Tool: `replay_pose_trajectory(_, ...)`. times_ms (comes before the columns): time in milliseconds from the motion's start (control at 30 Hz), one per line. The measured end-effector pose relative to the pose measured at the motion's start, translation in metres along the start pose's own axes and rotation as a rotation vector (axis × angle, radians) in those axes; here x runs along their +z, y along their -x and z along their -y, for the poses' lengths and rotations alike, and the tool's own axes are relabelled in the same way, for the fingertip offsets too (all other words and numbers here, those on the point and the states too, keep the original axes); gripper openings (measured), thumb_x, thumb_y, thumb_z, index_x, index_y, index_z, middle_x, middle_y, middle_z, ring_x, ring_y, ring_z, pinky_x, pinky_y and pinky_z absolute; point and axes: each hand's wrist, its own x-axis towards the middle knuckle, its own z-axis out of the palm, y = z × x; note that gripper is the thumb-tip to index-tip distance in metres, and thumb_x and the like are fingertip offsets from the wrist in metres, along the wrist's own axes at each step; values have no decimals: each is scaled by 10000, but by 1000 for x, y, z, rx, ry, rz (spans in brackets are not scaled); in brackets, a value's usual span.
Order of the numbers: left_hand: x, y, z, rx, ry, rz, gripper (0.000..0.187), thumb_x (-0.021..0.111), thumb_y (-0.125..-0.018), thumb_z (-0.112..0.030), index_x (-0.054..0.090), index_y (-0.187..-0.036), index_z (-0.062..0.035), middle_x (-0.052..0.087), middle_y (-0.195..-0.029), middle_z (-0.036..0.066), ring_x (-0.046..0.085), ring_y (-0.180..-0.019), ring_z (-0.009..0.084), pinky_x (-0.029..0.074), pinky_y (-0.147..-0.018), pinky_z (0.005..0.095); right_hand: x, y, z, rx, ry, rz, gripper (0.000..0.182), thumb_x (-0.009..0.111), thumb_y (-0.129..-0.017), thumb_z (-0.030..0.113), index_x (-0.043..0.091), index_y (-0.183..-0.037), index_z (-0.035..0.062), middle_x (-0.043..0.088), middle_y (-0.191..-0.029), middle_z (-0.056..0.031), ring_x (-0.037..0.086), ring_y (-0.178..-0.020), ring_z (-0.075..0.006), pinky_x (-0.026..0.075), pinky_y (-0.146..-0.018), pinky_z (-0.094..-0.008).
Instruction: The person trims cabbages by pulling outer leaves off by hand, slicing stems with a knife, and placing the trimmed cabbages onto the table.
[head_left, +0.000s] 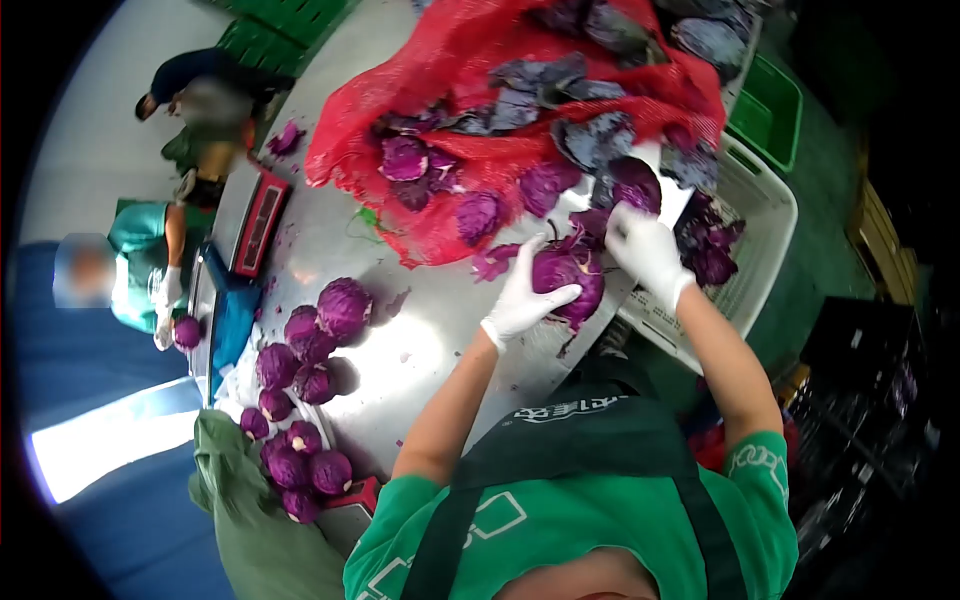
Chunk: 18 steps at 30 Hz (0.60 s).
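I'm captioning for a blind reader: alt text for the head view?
A white-gloved left hand holds a red cabbage at a metal table, the gloved right hand curled beside it. Beyond lies a red mesh bag strewn with leaves; more red cabbages sit left, a white crate right.

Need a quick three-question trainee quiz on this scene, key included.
1. Multiple choice: what is the left hand holding?
A) a glass jar
B) a red cabbage
C) a coil of rope

2. True or false: the red mesh sack has nothing lying on it.

3. Fill in the colour: purple cabbage pieces lie in the ____ crate beside the metal table.

Key:
1. B
2. False; dark leaves lie on it.
3. White
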Motion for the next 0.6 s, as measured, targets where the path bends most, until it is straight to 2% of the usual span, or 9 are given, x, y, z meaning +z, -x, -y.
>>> replay_pose_trajectory(67, -2, 5, 9, -40, 8, 27, 935, 849, -777, -288, 296, -1468, 13, 422, -1442, 189, 376, -1386, 269, 308, -1152, 380, -3, -13, -39, 332, 22, -107, 183, 640, -877, 227, 650, -853, 45, 664, -727, -181, 676, -699, -368, 545, -642, -446)
replay_pose_trajectory(100, -2, 7, 12, -18, 11, -3, 896, 843, -791, -255, 310, -1460, 13, 458, -1409, 175, 431, -1342, 259, 348, -1126, 377, -11, -14, -52, 324, 31, -174, 236, 645, -888, 254, 663, -820, 29, 661, -696, -188, 680, -675, -355, 546, -631, -427)
replay_pose_trajectory(133, -3, 5, 12, -14, 9, 0, 896, 843, -791, -255, 310, -1460, 13, 458, -1409, 175, 431, -1342, 259, 348, -1126, 377, -26, -13, -40, 461, -135, -95, 273, 673, -881, 306, 692, -833, 37, 645, -645, -167, 677, -622, -308, 545, -614, -396)
replay_pose_trajectory(233, -1, 8, 7, -154, 415, 9, 839, 833, -807, -169, 320, -1447, 10, 526, -1335, 127, 535, -1221, 211, 437, -1045, 352, -48, 12, 21, 288, -381, 186, 357, 719, -847, 365, 700, -1024, 56, 687, -812, -133, 685, -726, -239, 549, -688, -346)
replay_pose_trajectory(267, 0, 9, -2, -140, 434, 24, 816, 830, -812, -203, 357, -1437, 23, 499, -1359, 143, 508, -1253, 217, 413, -1070, 360, -47, 17, 37, 193, -434, 247, 408, 731, -833, 375, 691, -1093, 63, 696, -890, -124, 686, -789, -223, 549, -729, -335)
replay_pose_trajectory(333, 0, 6, 28, -117, 270, 28, 795, 827, -811, -238, 396, -1434, 5, 476, -1381, 154, 476, -1290, 234, 386, -1093, 372, -36, 20, 50, 117, -396, 269, 414, 764, -820, 279, 670, -1170, 80, 654, -908, -78, 620, -798, -174, 526, -767, -294)
replay_pose_trajectory(400, 1, 6, 28, -25, 74, 25, 783, 824, -801, -260, 428, -1434, -24, 460, -1395, 166, 448, -1320, 265, 360, -1112, 388, -20, 21, 41, 42, -438, 198, 417, 753, -812, 288, 680, -1150, 54, 648, -889, -97, 627, -813, -215, 527, -798, -333)
replay_pose_trajectory(467, 3, 7, 11, 59, -67, 20, 777, 823, -792, -270, 448, -1435, -46, 452, -1401, 175, 431, -1338, 290, 343, -1123, 400, -28, 16, 42, -58, -187, 285, 422, 724, -817, 292, 680, -1140, 24, 662, -911, -121, 647, -841, -268, 536, -801, -370)
replay_pose_trajectory(600, 18, 2, -3, 166, -163, -20, 873, 807, -755, -239, 361, -1489, -81, 495, -1336, 190, 469, -1270, 355, 359, -1096, 437, -22, 25, 53, -87, 215, 322, 183, 618, -819, 162, 663, -921, 17, 654, -836, -145, 672, -773, -348, 558, -733, -433)
